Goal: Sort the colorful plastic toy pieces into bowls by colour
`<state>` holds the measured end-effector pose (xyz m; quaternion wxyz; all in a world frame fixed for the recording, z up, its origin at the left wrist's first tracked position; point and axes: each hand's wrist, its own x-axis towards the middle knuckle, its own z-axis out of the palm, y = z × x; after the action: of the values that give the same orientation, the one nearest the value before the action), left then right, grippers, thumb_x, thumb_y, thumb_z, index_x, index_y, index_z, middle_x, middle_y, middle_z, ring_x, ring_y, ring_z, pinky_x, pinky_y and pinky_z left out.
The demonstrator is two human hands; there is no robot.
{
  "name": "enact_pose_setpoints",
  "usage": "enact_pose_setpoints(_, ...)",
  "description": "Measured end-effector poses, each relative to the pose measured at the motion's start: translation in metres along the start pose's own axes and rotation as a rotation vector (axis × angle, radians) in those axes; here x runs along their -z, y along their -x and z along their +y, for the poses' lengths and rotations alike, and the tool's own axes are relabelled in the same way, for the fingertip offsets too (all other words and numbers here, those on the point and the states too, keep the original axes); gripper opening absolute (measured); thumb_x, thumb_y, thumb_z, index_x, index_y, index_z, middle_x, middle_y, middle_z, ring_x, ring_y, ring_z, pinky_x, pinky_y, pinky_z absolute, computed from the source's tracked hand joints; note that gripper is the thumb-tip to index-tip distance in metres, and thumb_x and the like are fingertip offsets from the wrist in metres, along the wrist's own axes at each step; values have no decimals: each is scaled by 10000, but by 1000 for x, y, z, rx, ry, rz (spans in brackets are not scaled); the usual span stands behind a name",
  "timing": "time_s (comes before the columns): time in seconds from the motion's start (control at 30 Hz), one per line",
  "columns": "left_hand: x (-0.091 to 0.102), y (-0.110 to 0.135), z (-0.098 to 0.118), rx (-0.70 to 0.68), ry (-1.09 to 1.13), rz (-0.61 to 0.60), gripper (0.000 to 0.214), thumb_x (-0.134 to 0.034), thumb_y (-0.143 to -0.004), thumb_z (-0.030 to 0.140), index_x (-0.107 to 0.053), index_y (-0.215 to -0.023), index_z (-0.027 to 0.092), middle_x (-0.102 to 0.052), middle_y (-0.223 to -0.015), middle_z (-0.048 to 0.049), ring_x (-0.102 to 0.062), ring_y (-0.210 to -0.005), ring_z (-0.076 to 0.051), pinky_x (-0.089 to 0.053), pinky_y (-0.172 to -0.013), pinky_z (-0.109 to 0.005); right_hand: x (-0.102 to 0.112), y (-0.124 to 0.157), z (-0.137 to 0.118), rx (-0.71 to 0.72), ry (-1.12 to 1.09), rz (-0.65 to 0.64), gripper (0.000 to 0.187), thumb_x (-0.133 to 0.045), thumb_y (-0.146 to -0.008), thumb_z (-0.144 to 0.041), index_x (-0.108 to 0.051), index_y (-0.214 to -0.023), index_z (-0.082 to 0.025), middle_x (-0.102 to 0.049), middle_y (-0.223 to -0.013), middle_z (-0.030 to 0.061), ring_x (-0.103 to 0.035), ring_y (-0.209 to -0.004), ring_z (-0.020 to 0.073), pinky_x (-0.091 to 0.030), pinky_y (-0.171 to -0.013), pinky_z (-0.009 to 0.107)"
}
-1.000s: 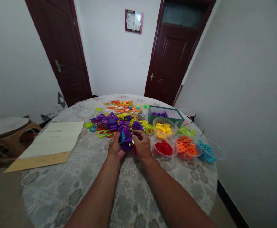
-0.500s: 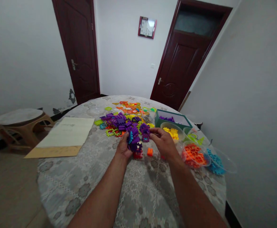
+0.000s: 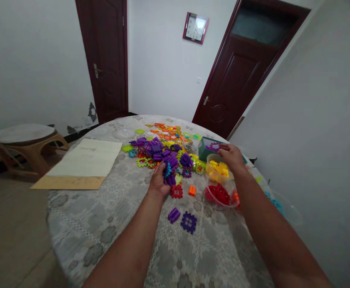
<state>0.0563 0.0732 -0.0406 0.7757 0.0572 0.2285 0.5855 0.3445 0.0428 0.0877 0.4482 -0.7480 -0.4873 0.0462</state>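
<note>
My left hand (image 3: 158,182) is closed around several purple building pieces (image 3: 172,163) and a blue toothed one (image 3: 167,169), at the near edge of a mixed heap. My right hand (image 3: 232,155) is over the green box (image 3: 204,153) and pinches a purple toothed building piece (image 3: 212,147) at its opening. Below my left hand lie a red square piece (image 3: 176,191) and an orange piece (image 3: 192,190). Closer to me rest a purple ridged piece (image 3: 174,215) and a dark purple square window piece (image 3: 188,223).
Clear tubs of yellow pieces (image 3: 217,170) and red pieces (image 3: 219,194) stand at the right, with blue pieces (image 3: 273,201) farther right, partly behind my forearm. A paper sheet (image 3: 86,158) lies on the left of the patterned table. A stool (image 3: 28,138) stands beyond.
My right hand has moved right and away from the heap to the green box with a purple piece. Two purple pieces now lie on the near tablecloth. My left hand stays closed on its pieces.
</note>
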Motion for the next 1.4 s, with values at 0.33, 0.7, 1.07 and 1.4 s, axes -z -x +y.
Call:
enact_pose_setpoints(0.33,-8,8,2,3,4,-61,304,-764,-919,223,-692,-1212,187,-808,-886,-34,-738,-631,-144,-616,-615,-248,9,162,-65,359,76,-551,231,-620,-968,-276,-763,-1145,-237,-779,-1005,49,-723,-858,197,-548,-842,348)
enact_pose_setpoints(0.7,-12,18,3,57,-36,-164,303,-767,-883,174,-692,-1177,189,-803,-888,-21,-756,-690,-163,-613,-570,-244,-20,198,-54,384,12,-338,367,-585,-986,-243,-652,-1346,-227,-708,-1222,111,-690,-839,191,-588,-903,395)
enact_pose_setpoints(1.07,-6,20,-3,87,-191,-272,404,-861,-784,238,-688,-1142,170,-786,-892,-43,-714,-625,-150,-592,-538,-240,-51,138,-74,331,-109,-390,492,-632,-937,-321,-631,-1419,-221,-706,-1315,113,-711,-989,223,-595,-914,401)
enact_pose_setpoints(1.4,-3,17,-6,100,-210,-246,409,-860,-778,267,-692,-1143,189,-774,-874,-36,-707,-619,-152,-574,-544,-242,-52,140,-67,160,-277,-416,454,-709,-870,-370,-633,-1284,-199,-753,-1106,75,-723,-858,202,-601,-763,344)
